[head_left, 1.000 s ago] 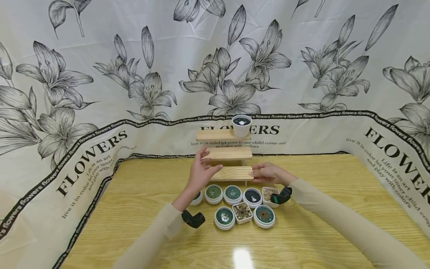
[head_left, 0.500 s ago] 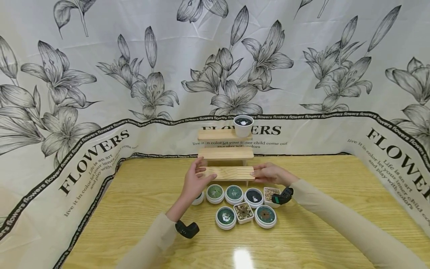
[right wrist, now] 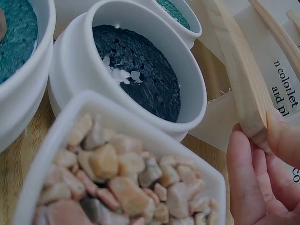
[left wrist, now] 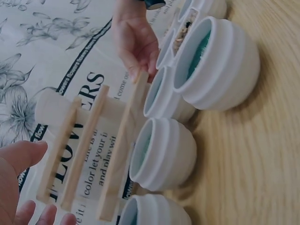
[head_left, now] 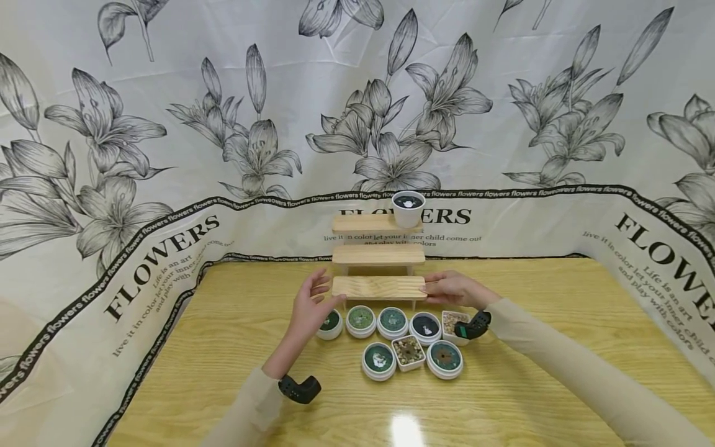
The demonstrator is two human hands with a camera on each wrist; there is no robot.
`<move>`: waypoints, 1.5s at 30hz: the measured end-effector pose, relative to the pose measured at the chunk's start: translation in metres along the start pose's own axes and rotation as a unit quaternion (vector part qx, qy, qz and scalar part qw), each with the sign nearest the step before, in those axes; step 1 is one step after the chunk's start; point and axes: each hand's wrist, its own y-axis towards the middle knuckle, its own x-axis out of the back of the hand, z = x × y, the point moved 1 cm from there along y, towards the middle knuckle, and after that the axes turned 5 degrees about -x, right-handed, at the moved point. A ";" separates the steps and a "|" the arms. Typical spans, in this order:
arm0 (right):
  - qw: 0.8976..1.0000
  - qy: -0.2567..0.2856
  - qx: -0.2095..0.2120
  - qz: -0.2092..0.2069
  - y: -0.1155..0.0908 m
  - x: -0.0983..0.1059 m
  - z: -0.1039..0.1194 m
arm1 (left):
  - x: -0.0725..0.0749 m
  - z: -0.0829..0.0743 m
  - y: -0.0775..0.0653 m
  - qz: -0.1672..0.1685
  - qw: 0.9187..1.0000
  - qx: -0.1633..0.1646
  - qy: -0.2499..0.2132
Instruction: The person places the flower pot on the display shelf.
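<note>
A three-step wooden stand (head_left: pixel 380 287) stands on the table in the head view. My right hand (head_left: pixel 451 288) pinches the right end of its lowest board, thumb on top and fingers beneath, as the right wrist view shows. Just off the stand's left end, my left hand (head_left: pixel 310 304) holds nothing, its fingers spread and loosely bent. On the right end of the top board sits a white pot (head_left: pixel 408 214) with a dark filling and a white patch. The left wrist view shows the left fingers (left wrist: pixel 33 154) apart from the board ends.
In front of the stand are several white pots: round ones with green fill (head_left: pixel 360 320), one with dark fill (head_left: pixel 425 328), and square ones with pebbles (head_left: pixel 408 352). One pebble pot (right wrist: pixel 126 173) is close below my right wrist. A flower-printed cloth (head_left: pixel 268 230) hangs behind.
My left hand has moved left and down, away from the lowest board's left end. My right hand keeps its hold on the right end. The view has shifted slightly.
</note>
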 end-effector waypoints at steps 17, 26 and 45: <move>1.000 0.013 -0.003 0.014 -0.002 0.005 0.002 | 0.013 0.028 -0.012 0.015 0.999 0.013 0.027; 1.000 0.009 -0.018 -0.004 0.004 0.004 0.004 | 0.017 0.040 -0.023 0.023 0.999 0.011 0.028; 1.000 0.012 -0.005 0.011 -0.002 0.000 0.001 | 0.020 0.057 -0.032 0.048 0.997 0.043 0.041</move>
